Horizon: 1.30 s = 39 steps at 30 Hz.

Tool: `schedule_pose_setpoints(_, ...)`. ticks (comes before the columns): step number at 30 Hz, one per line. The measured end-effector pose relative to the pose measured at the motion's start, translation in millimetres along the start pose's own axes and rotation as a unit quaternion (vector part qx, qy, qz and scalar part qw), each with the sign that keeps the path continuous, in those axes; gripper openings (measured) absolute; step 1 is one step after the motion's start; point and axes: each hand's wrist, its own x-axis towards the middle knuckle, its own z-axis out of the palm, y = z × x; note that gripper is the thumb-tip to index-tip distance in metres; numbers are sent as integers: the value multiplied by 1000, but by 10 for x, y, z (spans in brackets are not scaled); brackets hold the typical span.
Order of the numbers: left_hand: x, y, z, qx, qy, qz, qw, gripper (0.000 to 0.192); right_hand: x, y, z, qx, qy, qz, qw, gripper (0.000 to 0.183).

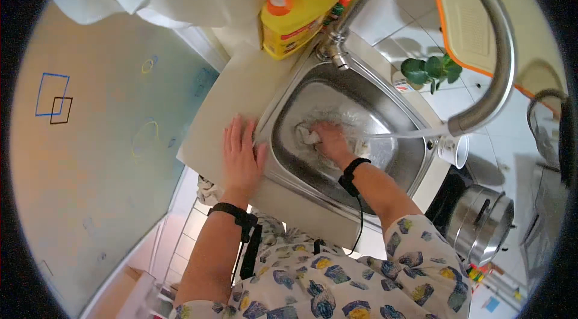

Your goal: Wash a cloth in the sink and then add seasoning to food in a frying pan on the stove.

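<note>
My right hand point(332, 140) is down in the stainless steel sink point(393, 183), its fingers on a small pale wad point(309, 135), perhaps a cloth or sponge, near the left side of the basin. Water point(402, 133) runs from the spout of the curved metal faucet point(508, 48) across to that hand and splashes around it. Palm down, my left hand point(241, 152) rests on the pale countertop point(235, 93) just left of the sink rim, fingers slightly spread and holding nothing. Both wrists wear black bands with cables.
A yellow bottle point(300, 16) with an orange part stands at the sink's back corner. Along the right are a potted plant point(426, 70), a white cup point(454, 149) and a metal pot point(483, 224). An orange-edged cutting board point(469, 16) leans against the tiles. A wall point(99, 138) borders the left.
</note>
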Motion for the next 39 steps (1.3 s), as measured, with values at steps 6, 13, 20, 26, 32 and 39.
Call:
schedule_pose_setpoints(6,-52,-154,90,-32,2,-21,999,48,-619,107,-413,7,65,110,992,43)
schedule_pose_setpoints(13,10,-90,69,-23,-24,-21,999,49,-237,414,125,-79,33,-41,995,31)
schedule_pose_setpoints(20,-74,-152,34,-39,3,-33,999,49,-397,173,-300,-23,45,32,998,19)
schedule_pose_setpoints(26,73,-101,38,-15,-22,-30,999,49,-216,277,164,-96,-25,-199,975,24)
schedule_pose_setpoints(32,-80,-188,91,-7,4,-33,999,49,-296,186,-232,-80,87,-58,991,25)
schedule_pose_setpoints(39,55,-91,53,-4,-9,-30,999,49,-7,68,-149,-157,-219,-3,963,30)
